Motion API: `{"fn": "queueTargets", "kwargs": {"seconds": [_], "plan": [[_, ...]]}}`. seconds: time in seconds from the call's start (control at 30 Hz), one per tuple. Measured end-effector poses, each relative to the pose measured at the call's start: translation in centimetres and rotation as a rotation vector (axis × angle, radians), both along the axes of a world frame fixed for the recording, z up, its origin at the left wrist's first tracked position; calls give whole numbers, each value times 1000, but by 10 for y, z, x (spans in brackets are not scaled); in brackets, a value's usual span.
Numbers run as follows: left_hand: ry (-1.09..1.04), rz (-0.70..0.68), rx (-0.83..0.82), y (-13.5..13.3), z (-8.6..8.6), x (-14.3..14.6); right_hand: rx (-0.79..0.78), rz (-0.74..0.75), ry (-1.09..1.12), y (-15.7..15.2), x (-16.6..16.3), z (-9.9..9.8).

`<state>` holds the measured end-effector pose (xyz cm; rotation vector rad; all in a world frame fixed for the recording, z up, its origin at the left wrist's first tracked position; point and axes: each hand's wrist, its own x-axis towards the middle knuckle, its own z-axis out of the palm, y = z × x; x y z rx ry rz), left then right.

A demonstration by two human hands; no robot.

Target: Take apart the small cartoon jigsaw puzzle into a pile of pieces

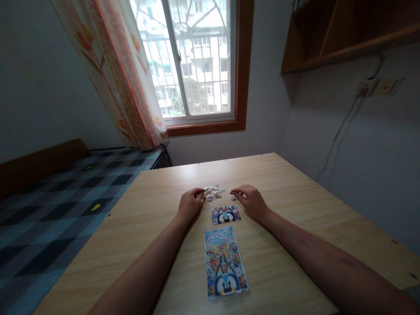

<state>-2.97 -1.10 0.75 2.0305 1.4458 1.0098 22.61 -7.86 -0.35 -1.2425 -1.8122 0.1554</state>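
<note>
A loose pile of small jigsaw puzzle pieces (213, 192) lies on the wooden table in front of me. At the pile's left edge is my left hand (191, 202), its fingers drawn together; what they hold, if anything, is too small to make out. My right hand (251, 200) pinches a small dark puzzle piece (231, 193) to the right of the pile. Below its fingertips a few more pieces (233, 198) lie apart. Nearer to me sits the assembled part of the puzzle (226, 215), showing a blue dog's face. Closer still is a "Bluey" picture sheet (225, 262) with the same face.
The light wooden table (288, 197) stretches around both arms. To the left is a bed with a checked cover (108, 179). A curtain (131, 87) hangs beside the window, and a wooden shelf (328, 52) is fixed at the upper right.
</note>
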Motion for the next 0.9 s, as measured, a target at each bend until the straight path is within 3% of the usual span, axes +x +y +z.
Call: {"fn": "queueTargets", "kwargs": {"seconds": [0.2,0.3,0.53,0.6,0.77,0.9], "plan": [[164,26,53,-1,0,1,-31,-9,-28,1,0,-2],[214,23,184,3,-4,1,-33,2,-33,2,-1,-4],[156,84,346,2,-4,-2,-80,-4,25,0,-2,-5],[176,29,403,-5,0,3,-105,10,73,-3,-4,-3],[328,-287,531,-29,4,23,-175,163,203,-12,-12,2],[401,-390,583,-38,4,32,-242,272,257,-20,-17,7]]}}
